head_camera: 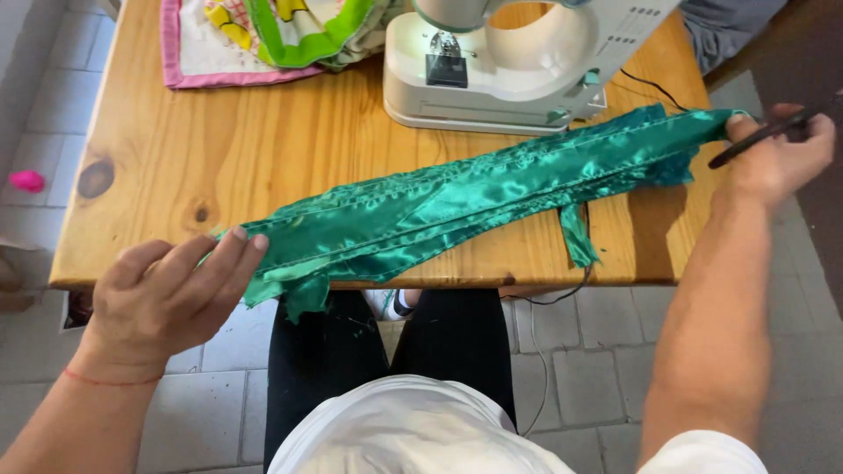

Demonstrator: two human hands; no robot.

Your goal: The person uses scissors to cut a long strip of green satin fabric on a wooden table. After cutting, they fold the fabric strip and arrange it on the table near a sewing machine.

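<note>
Left hand at the near table edge, fingers extended and flat, pinning one end of the green satin strip. Right hand at the far right end, closed around dark scissors while pinching the strip's other tip. Strip stretched taut across the wooden table, seam line uppermost, frayed tabs hanging over the front edge. Step judged as straightening and checking the sewn seam, loose ends awaiting trimming; any cut calling for steady tension and blades kept clear of the stitching. Behind: white sewing machine; patterned cloth with pink border at upper left.
</note>
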